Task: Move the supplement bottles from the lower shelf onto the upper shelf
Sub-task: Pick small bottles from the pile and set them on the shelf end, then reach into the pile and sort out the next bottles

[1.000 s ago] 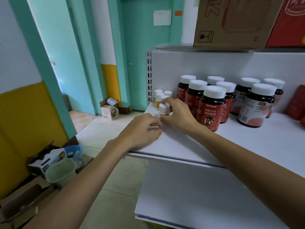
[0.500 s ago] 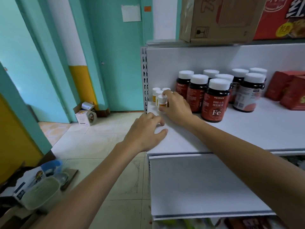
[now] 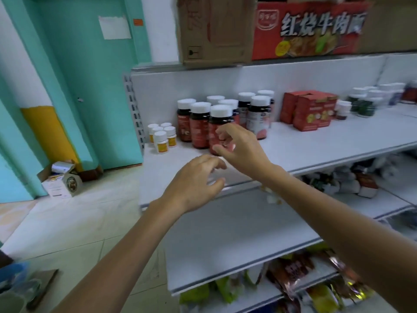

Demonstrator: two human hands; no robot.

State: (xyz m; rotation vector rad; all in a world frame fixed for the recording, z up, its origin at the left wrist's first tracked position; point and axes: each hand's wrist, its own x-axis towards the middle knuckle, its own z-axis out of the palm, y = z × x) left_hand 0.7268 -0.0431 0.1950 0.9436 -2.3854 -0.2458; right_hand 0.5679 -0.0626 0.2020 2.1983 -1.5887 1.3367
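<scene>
Several small white bottles with yellow labels [image 3: 161, 138] stand at the left end of the upper shelf [image 3: 316, 150]. Beside them stand several dark red bottles with white caps [image 3: 198, 125]. My right hand [image 3: 241, 150] hovers in front of the nearest red bottle, fingers loosely curled, holding nothing. My left hand [image 3: 194, 181] hangs over the shelf's front edge, fingers relaxed and empty. The lower shelf [image 3: 225, 233] below is a bare white board in its left part.
Red boxes [image 3: 311, 111] and more bottles [image 3: 363, 102] stand further right on the upper shelf. Cardboard cartons [image 3: 216, 30] sit on top. Snack packets [image 3: 293, 272] fill the bottom shelf. A small open box [image 3: 63, 179] lies on the tiled floor at left.
My right hand has let go of the small white bottle and drawn back to the right. My left hand lifted off the shelf. The view swung right.
</scene>
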